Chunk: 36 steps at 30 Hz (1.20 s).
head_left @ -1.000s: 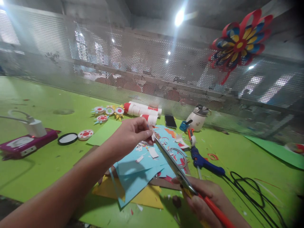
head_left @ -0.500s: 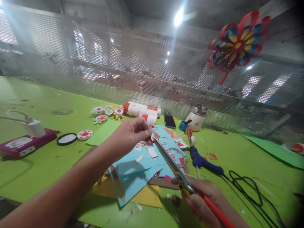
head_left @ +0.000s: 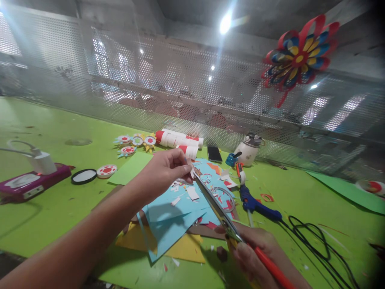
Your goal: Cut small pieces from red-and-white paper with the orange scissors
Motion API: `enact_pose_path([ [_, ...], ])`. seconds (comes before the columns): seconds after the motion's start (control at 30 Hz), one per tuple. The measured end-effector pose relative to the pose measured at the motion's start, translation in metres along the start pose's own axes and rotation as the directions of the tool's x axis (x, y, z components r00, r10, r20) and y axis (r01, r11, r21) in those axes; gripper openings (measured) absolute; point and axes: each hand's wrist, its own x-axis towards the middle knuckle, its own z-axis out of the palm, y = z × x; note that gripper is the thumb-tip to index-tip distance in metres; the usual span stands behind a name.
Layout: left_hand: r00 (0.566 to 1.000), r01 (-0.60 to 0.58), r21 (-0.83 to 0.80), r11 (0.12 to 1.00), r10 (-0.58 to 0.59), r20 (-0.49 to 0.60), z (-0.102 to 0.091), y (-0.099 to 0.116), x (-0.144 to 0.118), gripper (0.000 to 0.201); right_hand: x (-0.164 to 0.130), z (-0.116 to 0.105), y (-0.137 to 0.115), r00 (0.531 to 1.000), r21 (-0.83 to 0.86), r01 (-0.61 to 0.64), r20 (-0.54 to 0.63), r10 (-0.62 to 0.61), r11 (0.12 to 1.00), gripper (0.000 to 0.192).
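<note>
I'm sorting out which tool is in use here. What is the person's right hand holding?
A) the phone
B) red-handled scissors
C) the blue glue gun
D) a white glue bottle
B: the right hand grips the red-handled scissors, whose blade tips meet the small paper piece pinched in the left hand, while the blue glue gun lies untouched on the green table.

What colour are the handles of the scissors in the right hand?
Red-orange, on the scissors held by the right hand; the head view shows it.
</note>
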Motion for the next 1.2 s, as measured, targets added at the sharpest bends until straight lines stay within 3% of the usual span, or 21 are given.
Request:
enact_pose_path([
  [0.4,0.999,0.014,0.039,0.999,-0.013,-0.033,0.002,-0.001,0.000,0.015,-0.002,0.001,0.006,0.998,-0.038,-0.059,-0.024,0.059,0.998,0.045],
  [0.63,0.983,-0.082,0.071,0.994,0.092,-0.157,-0.004,0.000,0.004,0.015,0.004,0.001,0.001,0.985,0.115,-0.057,0.166,0.038,0.992,0.040],
  [0.73,0.990,-0.066,0.052,0.996,0.072,-0.122,-0.003,0.003,0.004,0.015,0.007,0.000,-0.001,0.983,0.140,-0.039,0.184,0.013,0.989,0.041],
  [0.97,0.994,-0.056,0.045,0.997,0.060,-0.091,0.001,0.004,0.001,0.015,0.002,0.000,0.013,0.999,0.041,0.012,0.036,-0.014,0.999,0.030],
  [1.2,0.992,-0.072,0.053,0.996,0.077,-0.100,0.001,0.007,0.001,0.013,0.001,0.000,0.014,0.997,0.020,0.060,0.043,-0.060,0.998,0.033],
])
